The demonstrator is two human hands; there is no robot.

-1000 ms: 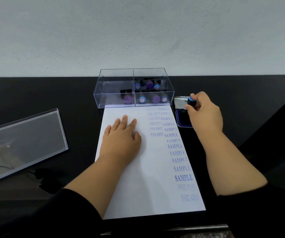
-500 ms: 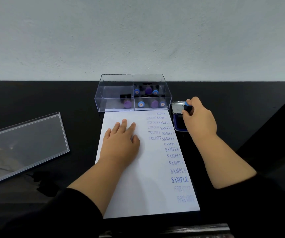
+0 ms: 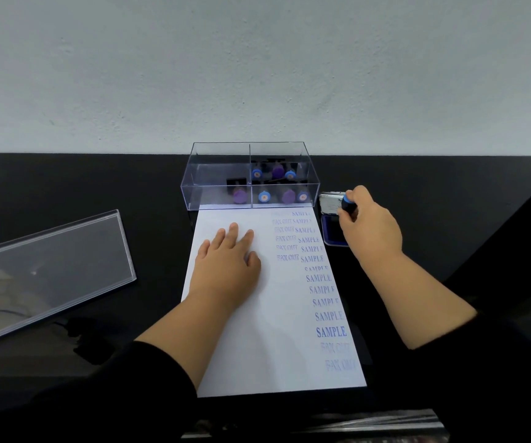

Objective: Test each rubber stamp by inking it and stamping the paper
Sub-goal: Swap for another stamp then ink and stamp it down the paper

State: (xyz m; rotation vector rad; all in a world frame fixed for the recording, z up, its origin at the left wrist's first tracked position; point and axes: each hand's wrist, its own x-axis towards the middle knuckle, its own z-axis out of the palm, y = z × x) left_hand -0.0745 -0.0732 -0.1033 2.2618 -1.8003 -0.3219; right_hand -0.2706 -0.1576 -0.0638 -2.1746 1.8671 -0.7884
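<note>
Paper (image 3: 257, 330): white sheet, flat on black table, long axis near-to-far, far edge touching clear box. Right side carries blue imprints, "SAMPLE" col. w/ "FAX OUT" beside it at far end and again at near end; one near "SAMPLE" darkest.

Stamp in use (image 3: 348, 204): blue-capped knob, black body, over ink pad (image 3: 329, 233), lower part hidden; contact w/ pad cannot be told.

Ink pad: dark blue, open, just right of paper's far corner; silver lid (image 3: 329, 203) at far side.

Remaining stamps (image 3: 264, 197): blue and purple caps, mostly in box's right compartments, one purple (image 3: 240, 196) in left-near
</note>
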